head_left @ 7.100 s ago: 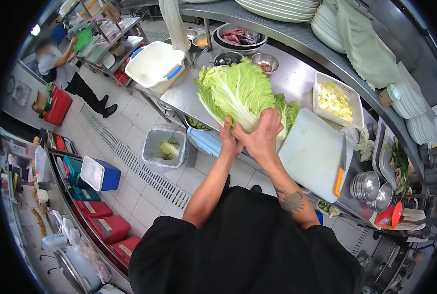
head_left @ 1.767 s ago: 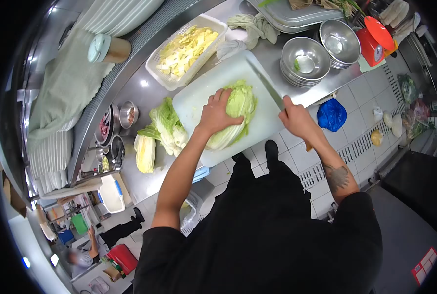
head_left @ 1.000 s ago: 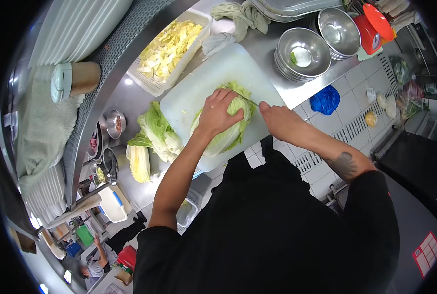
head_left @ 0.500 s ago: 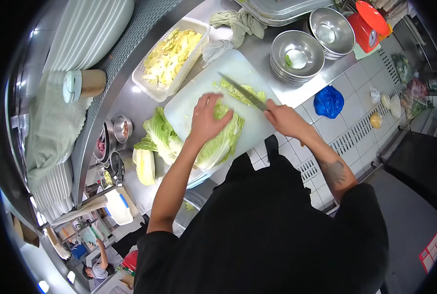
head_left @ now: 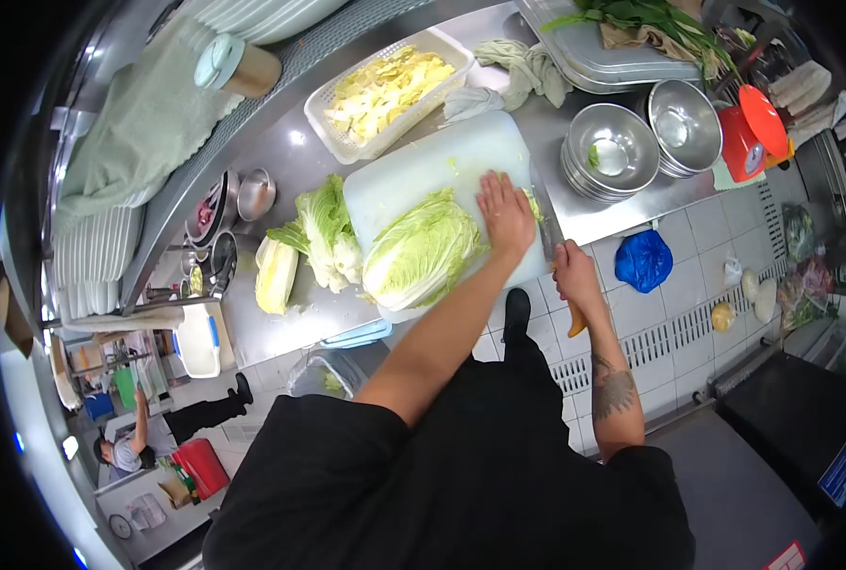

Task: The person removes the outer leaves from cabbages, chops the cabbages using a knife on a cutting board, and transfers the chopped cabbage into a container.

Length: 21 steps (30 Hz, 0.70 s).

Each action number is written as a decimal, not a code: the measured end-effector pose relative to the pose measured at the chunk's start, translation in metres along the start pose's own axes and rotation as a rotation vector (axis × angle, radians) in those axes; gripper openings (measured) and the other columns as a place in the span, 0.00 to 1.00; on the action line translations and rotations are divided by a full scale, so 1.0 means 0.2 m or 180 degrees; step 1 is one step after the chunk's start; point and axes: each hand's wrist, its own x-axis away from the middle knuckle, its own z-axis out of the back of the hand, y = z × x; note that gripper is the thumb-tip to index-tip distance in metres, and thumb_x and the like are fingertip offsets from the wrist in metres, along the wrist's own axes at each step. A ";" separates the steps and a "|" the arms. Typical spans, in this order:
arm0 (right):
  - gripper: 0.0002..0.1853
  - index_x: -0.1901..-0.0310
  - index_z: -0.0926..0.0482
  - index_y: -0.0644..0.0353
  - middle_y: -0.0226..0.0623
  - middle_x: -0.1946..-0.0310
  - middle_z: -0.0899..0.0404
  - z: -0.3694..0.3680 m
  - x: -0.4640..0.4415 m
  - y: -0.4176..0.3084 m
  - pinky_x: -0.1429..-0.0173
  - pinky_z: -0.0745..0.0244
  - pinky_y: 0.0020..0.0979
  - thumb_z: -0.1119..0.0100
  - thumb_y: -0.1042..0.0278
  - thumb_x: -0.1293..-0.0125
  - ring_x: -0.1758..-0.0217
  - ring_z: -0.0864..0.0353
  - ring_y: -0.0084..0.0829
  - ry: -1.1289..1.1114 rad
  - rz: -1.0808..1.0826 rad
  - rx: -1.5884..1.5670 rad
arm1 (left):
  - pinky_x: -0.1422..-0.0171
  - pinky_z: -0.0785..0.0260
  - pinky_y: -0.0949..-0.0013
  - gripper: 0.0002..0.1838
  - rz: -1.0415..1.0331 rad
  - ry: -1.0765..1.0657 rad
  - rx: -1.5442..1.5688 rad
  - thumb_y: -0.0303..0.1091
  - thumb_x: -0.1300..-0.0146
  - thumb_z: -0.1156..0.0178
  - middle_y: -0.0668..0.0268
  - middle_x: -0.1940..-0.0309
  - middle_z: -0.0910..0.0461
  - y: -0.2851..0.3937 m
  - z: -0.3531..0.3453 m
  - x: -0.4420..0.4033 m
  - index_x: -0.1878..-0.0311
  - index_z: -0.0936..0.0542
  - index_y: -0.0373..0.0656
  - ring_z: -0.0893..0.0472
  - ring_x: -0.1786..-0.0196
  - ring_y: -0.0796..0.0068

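My right hand (head_left: 577, 275) is closed round the orange handle of a kitchen knife (head_left: 548, 226). Its blade lies along the right edge of the white cutting board (head_left: 399, 195). My left hand (head_left: 507, 217) is flat on the board with fingers stretched out, beside the blade. A few green leaf scraps (head_left: 535, 205) show between that hand and the knife; the rest is hidden under the hand. Left of it on the board lies a large napa cabbage (head_left: 423, 249), cut end toward me. Another leafy cabbage (head_left: 330, 237) and a small pale one (head_left: 276, 275) rest on the steel counter.
Behind the board stands a white basket (head_left: 319, 112) of cut yellow leaves. Stacked steel bowls (head_left: 584, 152) and a red scale (head_left: 741, 142) are at the right. A blue bag (head_left: 643, 261) sits beyond the counter edge. A person (head_left: 143, 437) is at the far left.
My left hand has moved right, off the cabbage and onto the board near its right edge. The knife has shifted from over the chopped leaves to the board's edge. The camera view has turned.
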 end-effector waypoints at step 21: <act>0.07 0.57 0.32 0.63 0.51 0.79 0.23 -0.81 0.81 -1.06 0.73 0.30 0.43 0.50 0.69 0.27 0.76 0.19 0.50 -0.0525 0.2069 0.1531 | 0.26 0.41 0.55 0.17 -0.0107 0.2872 0.2432 0.18 0.34 0.47 0.45 0.38 0.28 -0.50 1.45 0.23 0.42 0.25 0.30 0.34 0.29 0.43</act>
